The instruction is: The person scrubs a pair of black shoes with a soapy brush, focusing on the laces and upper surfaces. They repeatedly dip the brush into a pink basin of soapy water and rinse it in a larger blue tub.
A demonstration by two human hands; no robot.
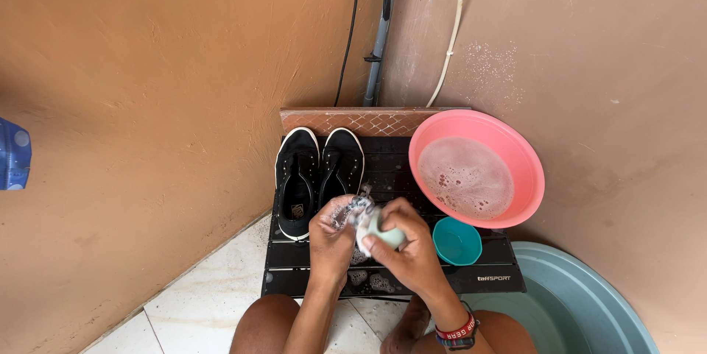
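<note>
A pair of black sneakers with white soles, the left one (296, 181) and the right one (342, 165), stands on a low black slatted table (390, 170). My left hand (331, 240) is closed around a soapy, foamy bundle, maybe laces or a cloth (359, 210). My right hand (403, 240) grips a pale green bar of soap (388, 237) and presses it against that bundle. Both hands hover over the table's front middle, just below the right sneaker. Foam blobs lie on the table under my hands.
A pink basin (515, 159) of soapy water sits on the table's right side, a small teal bowl (456, 241) in front of it. A large grey-green tub (589, 295) stands on the floor at right. Orange walls meet behind; pipes run down the corner.
</note>
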